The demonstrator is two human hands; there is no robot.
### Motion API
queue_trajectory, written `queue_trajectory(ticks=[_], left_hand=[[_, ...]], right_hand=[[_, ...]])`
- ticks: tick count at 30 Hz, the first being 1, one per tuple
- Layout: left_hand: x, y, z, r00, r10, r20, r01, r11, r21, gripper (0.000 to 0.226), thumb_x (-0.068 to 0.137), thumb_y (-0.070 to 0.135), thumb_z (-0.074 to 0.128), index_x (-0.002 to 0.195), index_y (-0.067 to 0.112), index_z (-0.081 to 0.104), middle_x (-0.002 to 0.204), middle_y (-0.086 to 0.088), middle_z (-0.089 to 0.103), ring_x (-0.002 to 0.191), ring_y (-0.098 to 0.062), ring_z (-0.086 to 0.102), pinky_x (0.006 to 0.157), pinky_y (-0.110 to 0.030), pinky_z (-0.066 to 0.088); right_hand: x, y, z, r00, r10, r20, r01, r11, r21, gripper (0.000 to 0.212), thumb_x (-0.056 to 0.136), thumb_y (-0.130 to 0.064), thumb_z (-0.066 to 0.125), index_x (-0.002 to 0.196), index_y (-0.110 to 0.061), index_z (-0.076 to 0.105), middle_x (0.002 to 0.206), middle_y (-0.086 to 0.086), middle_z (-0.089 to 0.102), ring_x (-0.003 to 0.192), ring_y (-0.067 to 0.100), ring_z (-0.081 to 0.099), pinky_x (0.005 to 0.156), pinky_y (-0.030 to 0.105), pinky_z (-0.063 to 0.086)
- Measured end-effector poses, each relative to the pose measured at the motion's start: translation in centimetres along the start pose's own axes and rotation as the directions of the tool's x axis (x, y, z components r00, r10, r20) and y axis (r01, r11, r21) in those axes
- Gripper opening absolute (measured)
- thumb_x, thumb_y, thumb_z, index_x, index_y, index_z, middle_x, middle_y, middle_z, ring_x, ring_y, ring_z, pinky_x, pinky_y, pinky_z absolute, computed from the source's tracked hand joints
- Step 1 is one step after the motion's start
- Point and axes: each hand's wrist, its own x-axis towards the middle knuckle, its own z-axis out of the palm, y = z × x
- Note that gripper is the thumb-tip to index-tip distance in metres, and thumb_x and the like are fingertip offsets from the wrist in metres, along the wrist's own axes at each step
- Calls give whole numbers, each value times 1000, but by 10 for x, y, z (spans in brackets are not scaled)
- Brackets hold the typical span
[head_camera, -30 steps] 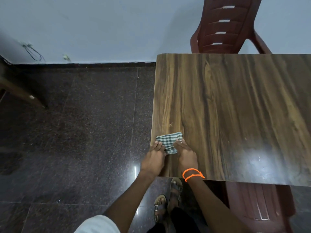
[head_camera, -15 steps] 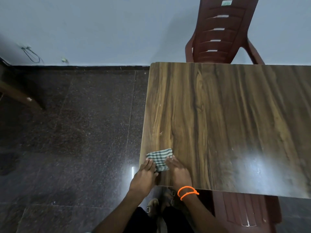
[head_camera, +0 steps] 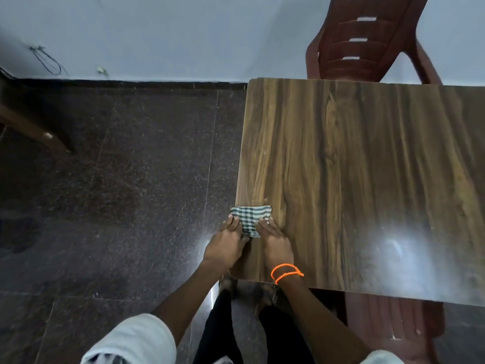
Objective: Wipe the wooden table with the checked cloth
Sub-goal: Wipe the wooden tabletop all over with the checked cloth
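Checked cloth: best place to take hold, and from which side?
Take the checked cloth by its far edge, which lies bare; the left hand and right hand press the near part flat. It is folded thin on the wooden table, slightly overhanging the left edge, so pinching that overhang from the left likely works too.

The cloth [head_camera: 250, 218] is small, folded into a flat rectangle, checked in dark green and white. It lies on the tabletop [head_camera: 367, 179] at its left edge, near the front corner, its left end reaching the edge. The tabletop is brown wood-grain laminate, rectangular, smooth, with a bright glare patch toward its near right part and a few pale scuffs just beyond the cloth.
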Motion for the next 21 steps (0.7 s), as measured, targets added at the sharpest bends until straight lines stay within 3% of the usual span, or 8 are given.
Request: queue_trajectory(ticks=[4,9,14,21], left_hand=[[-20,6,9,997,64,31,-66,994,82,65,102,46,40,152,4,32,161,-12,26,153,-23,12,125,-31,13],[7,21,-7,992,101,82,-99,995,-19,67,102,45,42,152,2,30,161,-14,27,152,-25,13,124,-35,20],[53,18,-36,991,87,102,-88,996,6,68,101,42,46,151,-2,29,160,-17,25,152,-29,9,124,-38,18],[45,0,-42,989,80,123,-92,992,87,75,102,50,36,151,-5,25,161,-21,21,153,-29,8,123,-37,17]], right_hand=[[-23,7,1,1000,17,-6,-17,999,41,50,84,7,51,129,-14,57,140,1,50,137,24,37,92,36,51],[-8,21,-16,990,116,-87,-108,990,86,51,77,8,58,124,-13,61,136,2,55,133,23,43,93,37,51],[42,12,-28,981,163,-105,-153,983,97,48,84,8,51,127,-11,59,140,4,51,136,22,38,102,38,44],[42,-6,-12,988,157,-7,-157,987,39,50,89,0,45,135,-20,49,149,-2,39,142,17,26,96,39,46]])
